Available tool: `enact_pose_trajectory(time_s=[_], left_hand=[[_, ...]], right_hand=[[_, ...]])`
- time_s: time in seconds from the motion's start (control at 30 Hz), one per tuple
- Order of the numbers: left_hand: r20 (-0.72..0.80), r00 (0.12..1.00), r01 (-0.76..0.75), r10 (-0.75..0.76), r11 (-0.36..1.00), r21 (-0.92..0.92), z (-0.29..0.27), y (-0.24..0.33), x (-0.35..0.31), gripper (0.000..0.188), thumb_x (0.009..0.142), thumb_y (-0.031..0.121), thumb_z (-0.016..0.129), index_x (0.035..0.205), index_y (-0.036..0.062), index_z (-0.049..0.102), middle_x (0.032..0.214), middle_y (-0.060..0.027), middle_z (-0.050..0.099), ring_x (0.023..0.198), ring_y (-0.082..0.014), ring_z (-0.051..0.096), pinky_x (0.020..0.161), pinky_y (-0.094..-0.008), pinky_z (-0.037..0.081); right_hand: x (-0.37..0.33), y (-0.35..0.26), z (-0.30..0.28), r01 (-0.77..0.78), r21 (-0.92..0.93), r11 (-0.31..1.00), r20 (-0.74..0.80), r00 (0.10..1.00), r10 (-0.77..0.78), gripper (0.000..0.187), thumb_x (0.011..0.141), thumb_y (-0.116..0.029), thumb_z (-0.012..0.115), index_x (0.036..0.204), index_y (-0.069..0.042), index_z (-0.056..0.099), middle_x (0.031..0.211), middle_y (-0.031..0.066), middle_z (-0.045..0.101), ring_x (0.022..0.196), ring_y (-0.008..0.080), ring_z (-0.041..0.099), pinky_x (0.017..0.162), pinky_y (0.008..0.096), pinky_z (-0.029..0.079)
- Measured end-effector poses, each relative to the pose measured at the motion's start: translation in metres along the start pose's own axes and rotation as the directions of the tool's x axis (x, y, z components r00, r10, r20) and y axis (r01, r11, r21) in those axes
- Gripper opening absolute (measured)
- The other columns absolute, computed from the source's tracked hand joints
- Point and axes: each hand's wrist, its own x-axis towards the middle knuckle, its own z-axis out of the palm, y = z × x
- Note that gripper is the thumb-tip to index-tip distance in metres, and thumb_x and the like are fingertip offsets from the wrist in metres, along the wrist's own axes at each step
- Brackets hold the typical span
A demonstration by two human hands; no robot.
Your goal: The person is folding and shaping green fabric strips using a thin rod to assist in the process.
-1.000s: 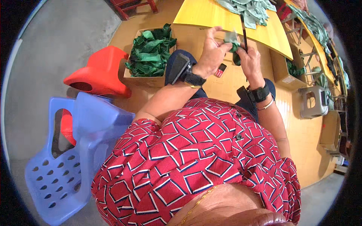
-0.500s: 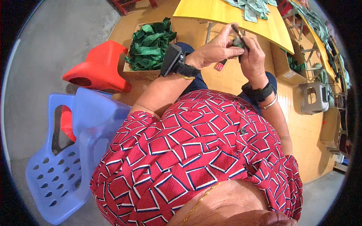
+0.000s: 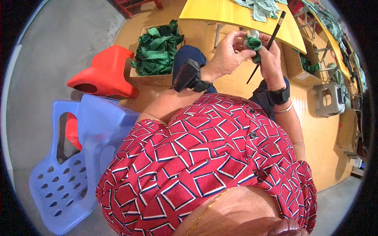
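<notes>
In front of my knees, my left hand (image 3: 227,55) pinches a green cloth piece (image 3: 253,42) curled into a small roll, with a pale part at its upper side. Close against it, my right hand (image 3: 271,65) grips a slim black chopstick (image 3: 277,30) and its fingers also touch the cloth. The stick slants, its thick end up and right, its thin end pointing down-left below the hands. Fingers hide part of the roll's underside.
A cardboard box (image 3: 132,70) of dark green cloth pieces stands to the left, near a red stool (image 3: 106,67) and a blue plastic chair (image 3: 88,118). Ahead is a yellow table (image 3: 212,11) with pale green cloth (image 3: 262,10). A grey stool (image 3: 330,100) stands at right.
The chopstick has swung out and now shows at full length in my right hand. The cloth roll has come into view between my hands, which have dropped slightly nearer me.
</notes>
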Motion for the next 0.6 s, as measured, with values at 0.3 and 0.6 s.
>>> enact_pose_trajectory(time_s=[0.3,0.6], left_hand=[[-0.153,0.987,-0.04,0.044,0.999,0.024,0.005,-0.009,0.005,0.021,0.081,0.006,0.055,0.102,-0.0008,0.054,0.088,-0.0029,0.057,0.076,-0.0068,0.053,0.067,-0.0192,0.045],[0.001,0.979,0.165,-0.206,0.781,-0.603,0.001,0.002,0.003,0.018,0.085,0.01,0.049,0.101,0.0069,0.055,0.096,-0.0004,0.056,0.091,-0.0125,0.05,0.08,-0.0342,0.042]], right_hand=[[-0.004,0.012,0.002,0.217,-0.179,0.96,0.085,0.975,-0.205,0.02,0.077,0.0,0.053,0.097,-0.001,0.051,0.083,0.0027,0.055,0.074,0.0094,0.052,0.066,0.0226,0.044],[-0.005,0.003,0.005,-0.02,0.069,0.997,0.091,0.996,0.014,0.016,0.078,-0.001,0.054,0.094,-0.004,0.054,0.08,0.0001,0.054,0.071,0.0074,0.051,0.061,0.0207,0.042]])
